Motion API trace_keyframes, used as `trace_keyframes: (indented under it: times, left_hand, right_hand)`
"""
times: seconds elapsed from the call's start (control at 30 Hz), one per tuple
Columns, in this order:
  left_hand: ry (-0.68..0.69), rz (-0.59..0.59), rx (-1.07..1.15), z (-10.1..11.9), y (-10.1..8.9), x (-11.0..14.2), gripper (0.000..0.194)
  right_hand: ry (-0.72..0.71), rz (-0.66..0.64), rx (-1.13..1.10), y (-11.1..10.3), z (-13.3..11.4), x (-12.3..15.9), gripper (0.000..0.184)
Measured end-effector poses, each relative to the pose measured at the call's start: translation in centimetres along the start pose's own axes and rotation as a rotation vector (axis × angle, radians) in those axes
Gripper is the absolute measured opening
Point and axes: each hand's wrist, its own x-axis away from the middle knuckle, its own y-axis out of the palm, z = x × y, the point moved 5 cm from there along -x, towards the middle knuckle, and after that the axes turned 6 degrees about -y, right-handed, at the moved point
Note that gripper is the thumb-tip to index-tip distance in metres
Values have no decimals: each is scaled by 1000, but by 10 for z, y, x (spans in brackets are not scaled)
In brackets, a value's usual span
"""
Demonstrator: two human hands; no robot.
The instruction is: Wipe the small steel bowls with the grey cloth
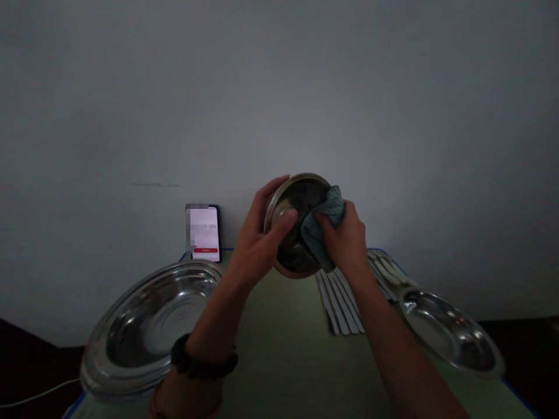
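Note:
A shiny metal bowl (301, 262) is held up above the table, tilted so that its inside faces me. My left hand (262, 233) grips its left rim, the thumb inside and the fingers behind. In my right hand (347, 238) is a bunched grey-green cloth (323, 227), pressed against the bowl's right rim and inner wall. Both hands are closed on what they hold. The fingers behind the bowl and under the cloth are partly hidden.
A large metal basin (126, 291) stands at the left, and a phone (205, 233) leans on the wall behind it. Several metal knives (340, 302) lie on the green table (279, 361). White-handled utensils (388, 270) and an oval metal dish (449, 331) are at the right.

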Motion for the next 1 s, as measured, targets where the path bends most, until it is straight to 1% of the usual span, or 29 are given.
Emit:
trace_keyframes:
  times: [0.03, 0.1, 0.17, 0.23, 0.33, 0.4, 0.5, 0.6, 0.67, 0.7, 0.8, 0.83, 0.87, 0.9, 0.93, 1.0]
  left_hand:
    - [13, -14, -37, 1, -1, 0, 44]
    - [-10, -109, -61, 1, 0, 0, 41]
    - [-61, -245, -92, 1, 3, 0, 40]
    - [-100, -321, -155, 3, 4, 2, 37]
    - [-130, -332, -261, 9, 5, 6, 38]
    - [-137, -319, -307, 14, 6, 8, 39]
    - [-143, -309, -286, 21, 4, 9, 39]
    - [-150, -299, -173, 25, 2, 9, 38]
    - [-111, -234, -112, 28, 2, 8, 38]
    - [-60, -162, -93, 30, 1, 8, 38]
    - [183, 161, -82, 39, -1, 10, 35]
    - [257, 252, -85, 41, -2, 12, 33]
    - [304, 310, -84, 40, -2, 12, 33]
    - [323, 335, -82, 38, -2, 12, 33]
    - [318, 332, -88, 34, -4, 10, 34]
    - [233, 287, -117, 25, -8, 3, 38]
  right_hand:
    - [-5, -11, 17, 0, 0, 0, 34]
    - [-56, -33, 27, 1, -3, -1, 31]
    - [-152, -58, 5, 2, -9, -1, 29]
    - [-259, -85, -26, 4, -17, 0, 28]
    - [-359, -95, -36, 4, -26, 3, 26]
    - [-368, -84, -13, 2, -30, 5, 24]
    - [-335, -48, 36, -3, -31, 4, 23]
    - [-247, -1, 33, -7, -26, 1, 28]
    - [-126, 1, -35, -5, -18, -1, 32]
    - [-42, -25, -97, -1, -14, 0, 36]
    - [228, -189, -380, 21, -7, 9, 48]
    - [299, -248, -477, 29, -7, 13, 50]
    - [350, -289, -555, 36, -8, 17, 50]
    - [375, -313, -604, 40, -9, 19, 48]
    - [379, -321, -623, 42, -8, 20, 46]
    - [341, -306, -587, 40, -4, 17, 40]
